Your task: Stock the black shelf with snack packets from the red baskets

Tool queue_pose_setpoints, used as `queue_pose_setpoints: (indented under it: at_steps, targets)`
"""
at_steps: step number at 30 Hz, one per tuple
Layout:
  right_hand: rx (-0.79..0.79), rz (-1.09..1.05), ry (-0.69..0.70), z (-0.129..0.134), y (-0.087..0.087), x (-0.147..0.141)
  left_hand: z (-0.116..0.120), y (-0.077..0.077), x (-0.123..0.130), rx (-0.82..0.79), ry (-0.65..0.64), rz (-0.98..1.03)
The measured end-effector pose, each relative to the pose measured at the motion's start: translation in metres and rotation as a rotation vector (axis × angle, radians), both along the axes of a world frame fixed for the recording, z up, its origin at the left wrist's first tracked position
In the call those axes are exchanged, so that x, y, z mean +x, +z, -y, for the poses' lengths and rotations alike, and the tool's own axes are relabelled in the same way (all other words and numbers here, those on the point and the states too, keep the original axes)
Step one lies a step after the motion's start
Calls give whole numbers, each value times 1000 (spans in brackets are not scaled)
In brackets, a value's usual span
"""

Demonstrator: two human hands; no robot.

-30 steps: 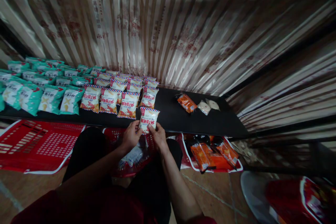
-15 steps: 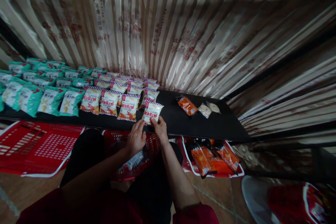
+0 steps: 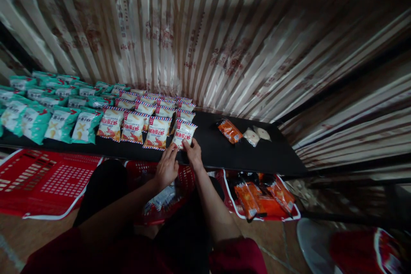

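Both hands are at a white and red snack bag (image 3: 184,132) at the right end of the front row on a black table (image 3: 221,154). My right hand (image 3: 193,154) grips its lower right part, thumb on the front. My left hand (image 3: 168,166) touches the bag's lower left corner with its fingertips, the fingers close together. Directly left stands another such bag (image 3: 157,132), with several more in rows to the left and behind. Teal snack bags (image 3: 61,123) fill the table's left part.
An orange packet (image 3: 230,131) and two pale round packets (image 3: 251,136) lie farther right. Below the table are a red basket (image 3: 64,184) at left, one between my legs (image 3: 186,175), and one with orange packets (image 3: 236,209). A striped curtain (image 3: 205,43) hangs behind.
The bag at my hands has moved slightly left and back, closer to the neighbouring bag, and stands more upright. My right hand has moved with it; my left hand has barely moved.
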State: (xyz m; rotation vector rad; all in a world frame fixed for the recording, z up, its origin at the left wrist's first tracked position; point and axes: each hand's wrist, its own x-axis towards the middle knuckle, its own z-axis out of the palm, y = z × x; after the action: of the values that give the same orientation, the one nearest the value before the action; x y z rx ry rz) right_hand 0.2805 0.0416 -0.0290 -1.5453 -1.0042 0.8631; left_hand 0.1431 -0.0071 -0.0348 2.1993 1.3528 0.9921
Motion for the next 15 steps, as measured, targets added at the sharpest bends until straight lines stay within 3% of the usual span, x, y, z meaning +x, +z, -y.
queue_pose_setpoints:
  at_steps: [6, 15]
  targets:
    - [17, -5, -4, -3, -5, -2, 0, -1, -2, 23, 29, -20]
    - [20, 78, 12, -2, 3, -5, 0, -3, -4, 23, 14, -54]
